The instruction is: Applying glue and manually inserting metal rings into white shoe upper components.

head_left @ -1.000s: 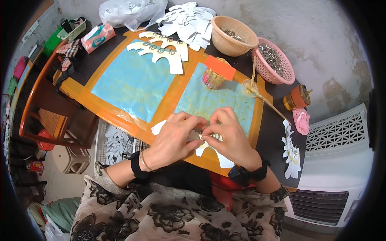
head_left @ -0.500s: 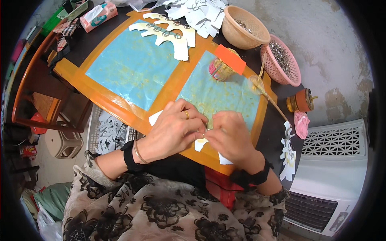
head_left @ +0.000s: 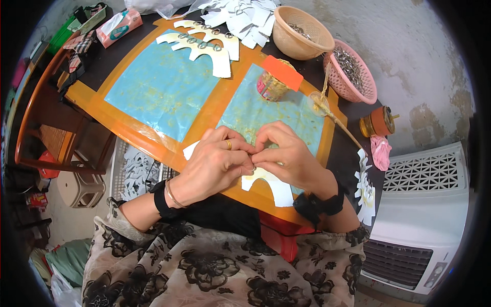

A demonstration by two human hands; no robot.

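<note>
My left hand [head_left: 215, 162] and my right hand [head_left: 290, 157] meet over the front edge of the orange-taped board, thumbs and fingers pinched close together. Between them is a white scalloped cut-out piece [head_left: 280, 193] with a yellowish upper edge; its left end shows past my left hand. A small shiny bit appears at the left fingertips, too small to make out. Farther back lie similar white scalloped pieces [head_left: 221, 65] with metal rings along them. A tub of yellowish paste [head_left: 272, 87] with an orange flap stands on the right blue sheet [head_left: 240, 110].
Beyond the board are a pile of white cut-outs [head_left: 248, 23], a beige basket [head_left: 302, 36] and a pink basket [head_left: 348, 77] of metal parts. At right sit a paste-coated stick [head_left: 340, 124], an amber jar [head_left: 378, 122] and a white air cooler [head_left: 414, 204]. A chair [head_left: 66, 117] stands left.
My right hand has turned, its fingers now more extended toward the left hand. More of the white scalloped piece shows below the hands. The whole view has shifted slightly.
</note>
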